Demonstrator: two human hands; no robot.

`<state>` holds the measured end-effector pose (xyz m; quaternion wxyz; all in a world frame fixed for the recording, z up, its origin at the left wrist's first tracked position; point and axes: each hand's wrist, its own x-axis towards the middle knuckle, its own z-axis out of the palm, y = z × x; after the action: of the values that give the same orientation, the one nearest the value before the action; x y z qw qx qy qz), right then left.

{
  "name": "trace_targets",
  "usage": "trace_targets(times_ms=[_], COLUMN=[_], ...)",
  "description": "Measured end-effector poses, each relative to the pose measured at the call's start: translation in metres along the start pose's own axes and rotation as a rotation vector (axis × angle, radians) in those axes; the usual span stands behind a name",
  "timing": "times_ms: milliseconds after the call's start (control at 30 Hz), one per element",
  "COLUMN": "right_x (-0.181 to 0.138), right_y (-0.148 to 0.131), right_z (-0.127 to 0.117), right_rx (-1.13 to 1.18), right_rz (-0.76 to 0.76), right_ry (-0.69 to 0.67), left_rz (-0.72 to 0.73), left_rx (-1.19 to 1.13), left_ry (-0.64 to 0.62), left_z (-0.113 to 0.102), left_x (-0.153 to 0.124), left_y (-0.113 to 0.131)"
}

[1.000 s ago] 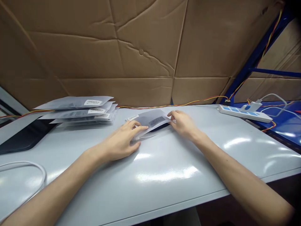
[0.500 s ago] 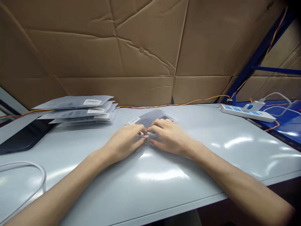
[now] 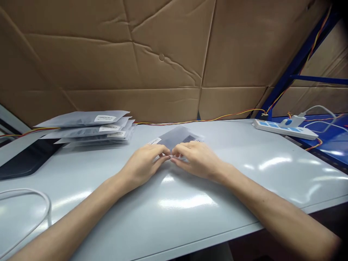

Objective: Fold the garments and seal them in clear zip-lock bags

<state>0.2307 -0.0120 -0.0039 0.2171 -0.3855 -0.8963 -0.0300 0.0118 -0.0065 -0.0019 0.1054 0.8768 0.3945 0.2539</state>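
Observation:
A grey plastic pouch [image 3: 178, 137] with a barcode label lies on the pale grey table [image 3: 190, 195], its near edge lifted. My left hand [image 3: 144, 165] and my right hand [image 3: 197, 159] meet fingertip to fingertip at that near edge, both pinching it. A small white label on the pouch shows just left of my left fingers. What lies under the pouch is hidden by my hands.
A stack of several grey labelled pouches [image 3: 89, 127] sits at the back left. A dark flat device [image 3: 25, 159] and a white cable [image 3: 32, 203] lie at the left. A white power strip [image 3: 284, 128] and coloured wires [image 3: 206, 119] run along the cardboard wall.
My right hand slid from the pouch's right side to its near edge, meeting my left hand. Both now pinch the edge close together.

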Motion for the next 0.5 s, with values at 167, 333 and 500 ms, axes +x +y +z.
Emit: trace_targets(times_ms=[167, 333, 500], right_x=[0.003, 0.006, 0.006], right_y=[-0.001, 0.001, 0.016], right_z=[0.000, -0.005, -0.009], right_rx=[-0.093, -0.225, -0.300], right_rz=[-0.044, -0.090, -0.034], right_ry=[0.059, 0.142, 0.161], left_rz=[0.022, 0.058, 0.098], left_rx=[0.054, 0.166, 0.192], left_ry=[0.048, 0.173, 0.310], left_z=[0.000, -0.002, -0.009], left_x=[-0.001, -0.001, 0.000], left_y=[0.002, 0.007, 0.006])
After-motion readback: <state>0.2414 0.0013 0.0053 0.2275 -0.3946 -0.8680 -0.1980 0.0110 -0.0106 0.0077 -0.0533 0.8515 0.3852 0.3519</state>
